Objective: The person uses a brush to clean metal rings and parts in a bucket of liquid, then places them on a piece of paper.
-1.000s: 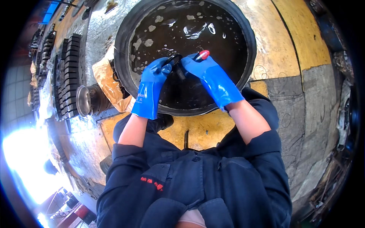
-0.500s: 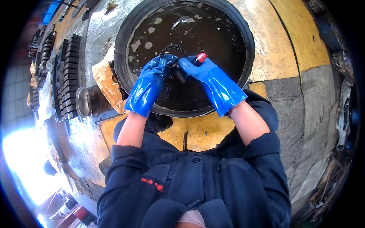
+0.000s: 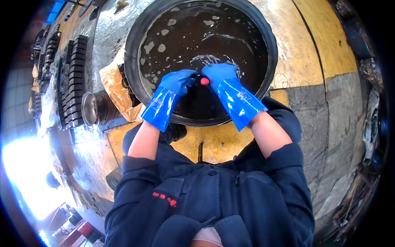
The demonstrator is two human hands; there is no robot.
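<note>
Both my hands wear long blue rubber gloves and are close together over a round black tub [image 3: 131, 61] of dark liquid. My right hand [image 3: 221, 76] is closed on a tool with a red-ended handle [image 3: 204, 81]; the rest of the tool is hidden by the glove. Just left of it, my left hand [image 3: 177, 82] has its fingers curled inward. Something dark shows at its fingertips, too little to make out. Ripples and foam patches [image 3: 161, 48] mark the liquid's surface beyond the hands.
Left of the tub lie crumpled brown paper [image 3: 114, 84] and a metal cylinder [image 3: 89, 108]. Rows of dark ribbed metal parts [image 3: 76, 78] stand farther left. A grey mat [image 3: 308, 111] covers yellow floor on the right. My knees flank the tub's near side.
Both hands have tilted; the red handle end now points toward me. The black ring held between them earlier no longer shows. New ripples have spread on the liquid.
</note>
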